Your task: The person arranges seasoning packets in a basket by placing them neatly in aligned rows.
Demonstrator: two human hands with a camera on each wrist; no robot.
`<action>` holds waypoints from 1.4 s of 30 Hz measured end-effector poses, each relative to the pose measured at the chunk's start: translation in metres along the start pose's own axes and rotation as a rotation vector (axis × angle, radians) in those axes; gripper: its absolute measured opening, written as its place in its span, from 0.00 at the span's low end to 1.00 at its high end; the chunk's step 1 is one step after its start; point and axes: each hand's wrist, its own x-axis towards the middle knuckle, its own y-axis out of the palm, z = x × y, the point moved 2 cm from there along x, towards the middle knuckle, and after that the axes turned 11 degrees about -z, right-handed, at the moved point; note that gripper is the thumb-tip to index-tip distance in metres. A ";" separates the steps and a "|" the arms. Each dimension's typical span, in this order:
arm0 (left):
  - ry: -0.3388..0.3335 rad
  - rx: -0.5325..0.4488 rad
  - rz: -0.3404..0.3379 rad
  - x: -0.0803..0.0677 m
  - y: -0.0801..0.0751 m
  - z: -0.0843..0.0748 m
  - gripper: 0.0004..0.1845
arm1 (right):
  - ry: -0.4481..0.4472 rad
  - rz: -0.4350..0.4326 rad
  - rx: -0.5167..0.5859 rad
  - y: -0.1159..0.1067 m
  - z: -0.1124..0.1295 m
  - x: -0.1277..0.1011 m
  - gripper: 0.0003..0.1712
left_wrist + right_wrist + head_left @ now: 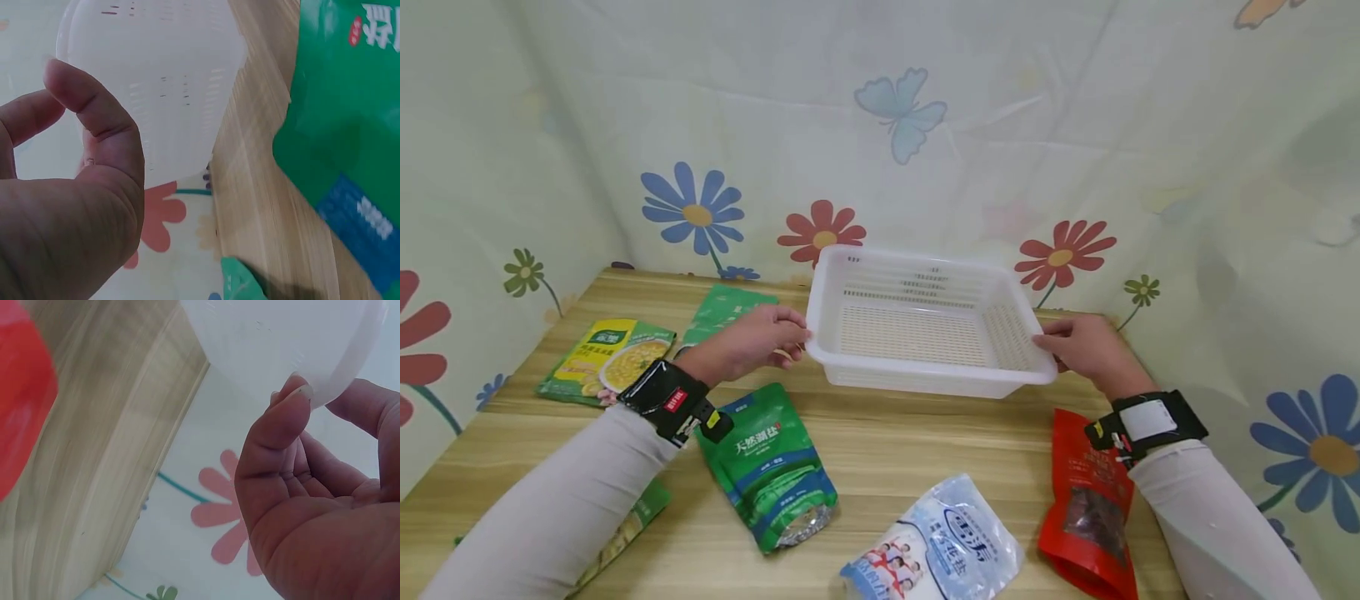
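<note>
Fingers of the left hand (752, 337) pinch the nine o'clock end of a white basket (917, 377), while those of the right hand (1090, 346) grip its opposite end near the four o'clock corner, thumb over the rim. Between the two hands, the basket lies with its long axis running almost nine to three, the three o'clock end a shade lower in the head view. Its open mouth faces up and toward the wearer, showing the slatted floor. Whether its base touches the wooden table (895, 442) I cannot tell.

Taking the basket as the dial's centre, a yellow-and-green packet (610, 354) lies well apart at nine o'clock, with a flat green packet (730, 304) nearer, beside the left hand. At eight sits a green pouch (771, 467), its length angled eleven to five; farther out that way, another packet (628, 533) is partly hidden by the sleeve. A white-and-blue bag (940, 542) rests at six, and a red pouch (1090, 517) between four and five, near the right wrist.
</note>
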 end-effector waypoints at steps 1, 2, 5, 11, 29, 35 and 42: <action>0.005 0.005 0.003 0.000 -0.003 0.001 0.15 | -0.005 0.005 0.000 0.001 0.001 0.000 0.28; 0.009 0.011 0.007 -0.001 -0.006 0.001 0.14 | -0.009 0.008 0.001 0.003 0.003 0.000 0.28; 0.013 0.016 0.022 -0.002 -0.016 0.004 0.14 | -0.003 0.018 0.030 0.008 0.009 0.000 0.28; 0.013 0.041 0.028 -0.010 -0.035 0.008 0.16 | -0.011 0.029 0.070 0.018 0.021 0.000 0.27; -0.026 0.052 0.002 -0.020 -0.064 0.016 0.17 | -0.026 0.034 0.134 0.036 0.041 -0.002 0.27; -0.035 0.041 0.009 -0.021 -0.064 0.018 0.18 | -0.029 0.038 0.140 0.038 0.040 -0.002 0.28; -0.041 0.047 0.003 -0.021 -0.064 0.017 0.19 | -0.029 0.045 0.153 0.038 0.039 -0.002 0.28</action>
